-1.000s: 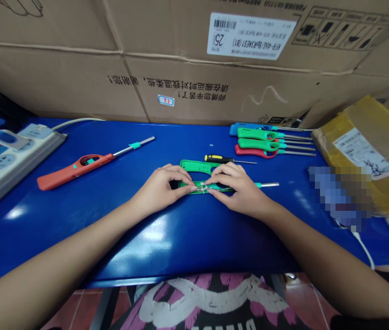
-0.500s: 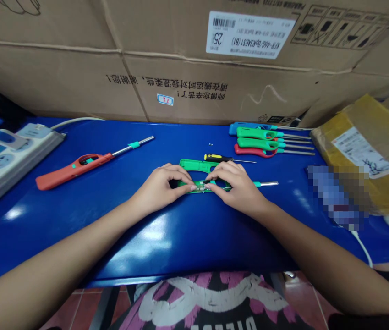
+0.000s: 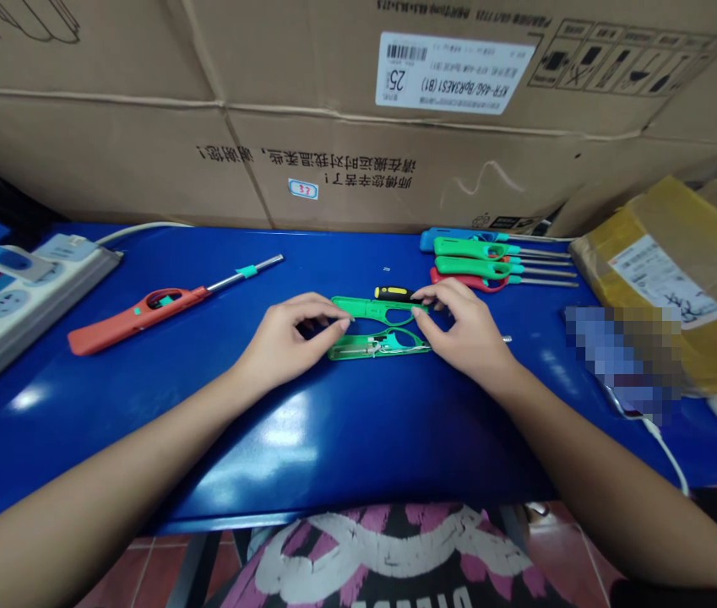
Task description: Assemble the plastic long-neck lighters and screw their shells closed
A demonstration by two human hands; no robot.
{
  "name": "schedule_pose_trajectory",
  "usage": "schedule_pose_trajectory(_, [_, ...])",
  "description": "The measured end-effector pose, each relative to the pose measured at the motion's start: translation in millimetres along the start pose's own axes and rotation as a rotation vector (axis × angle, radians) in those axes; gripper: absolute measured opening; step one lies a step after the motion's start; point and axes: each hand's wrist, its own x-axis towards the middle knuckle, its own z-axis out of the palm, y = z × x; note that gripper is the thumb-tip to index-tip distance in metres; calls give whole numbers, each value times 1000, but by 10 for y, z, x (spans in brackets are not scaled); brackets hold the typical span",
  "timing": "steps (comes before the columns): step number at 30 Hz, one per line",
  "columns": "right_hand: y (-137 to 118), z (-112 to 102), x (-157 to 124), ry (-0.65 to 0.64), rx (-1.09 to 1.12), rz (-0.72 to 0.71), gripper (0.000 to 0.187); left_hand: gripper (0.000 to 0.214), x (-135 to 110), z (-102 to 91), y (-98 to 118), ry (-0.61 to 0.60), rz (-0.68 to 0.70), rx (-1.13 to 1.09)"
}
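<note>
An opened green lighter lies in two halves in the middle of the blue table. The near half shows its inner parts, and its metal tube runs right behind my right hand. The far half, a green cover shell, lies just behind it. My left hand pinches the left end of the cover shell. My right hand grips the shell's right end with curled fingers. A small screwdriver with a black and yellow handle lies right behind the shell.
An orange-red long lighter lies at the left. Several long lighters, blue, green and red, are stacked at the back right. A power strip sits at the far left, large cardboard boxes behind, a taped parcel at the right.
Both hands left the near half with the inner parts and moved back onto the green cover shell, each taking one end. The near half now lies uncovered.
</note>
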Motion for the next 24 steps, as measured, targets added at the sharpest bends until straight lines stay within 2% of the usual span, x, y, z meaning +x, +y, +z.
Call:
schedule_pose_trajectory(3, [81, -34, 1, -62, -68, 62, 17, 30, 35, -52, -74, 84, -1, 153])
schedule_pose_trajectory(7, [78, -36, -7, -96, -114, 98, 21, 46, 55, -74, -174, 0, 7, 298])
schedule_pose_trajectory(11, [38, -48, -14, -127, -164, 106, 25, 48, 51, -48, -197, -40, 51, 241])
schedule_pose_trajectory(16, [10, -85, -9, -144, -19, 119, 36, 33, 49, -41, -168, -25, 76, 149])
schedule_pose_trajectory(21, [26, -130, 16, -118, 197, 192, 31, 20, 44, -69, -115, 0, 178, 147])
schedule_pose_trajectory(24, [59, -175, 32, -125, 227, 200, 27, 19, 39, -85, -83, -2, 260, 183])
